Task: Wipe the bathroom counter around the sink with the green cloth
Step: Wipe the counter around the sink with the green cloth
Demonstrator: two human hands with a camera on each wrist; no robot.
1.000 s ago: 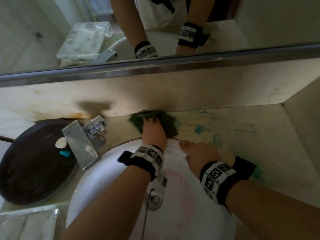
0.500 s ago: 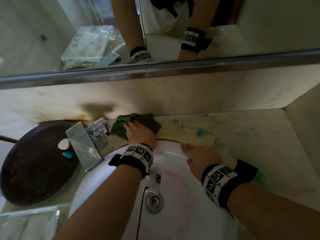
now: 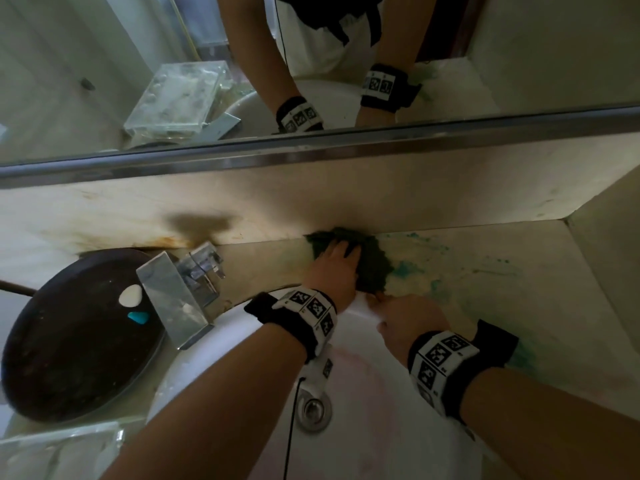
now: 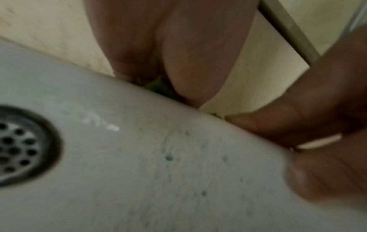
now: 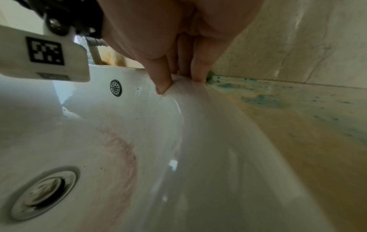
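Far left: round dark brown tray (image 3: 69,358) on the counter, holding a white oval soap sliver (image 3: 130,295) and a small teal piece (image 3: 138,318).
Beside it: square chrome faucet (image 3: 176,299), standing at the white ceramic sink (image 3: 363,427) rim.
Sink: metal drain (image 3: 313,408) in the basin; faint pink ring around it.
Left hand (image 3: 334,268): fingers extended flat, pressing down on the crumpled dark green cloth (image 3: 375,268).
Cloth position: behind the sink, touching the backsplash.
Right hand (image 3: 407,315): fingers (image 5: 200,69) draped over the sink rim, thumb inside; holds nothing.
Right of cloth: beige stone counter (image 3: 519,292), smeared with teal stains (image 3: 408,270).
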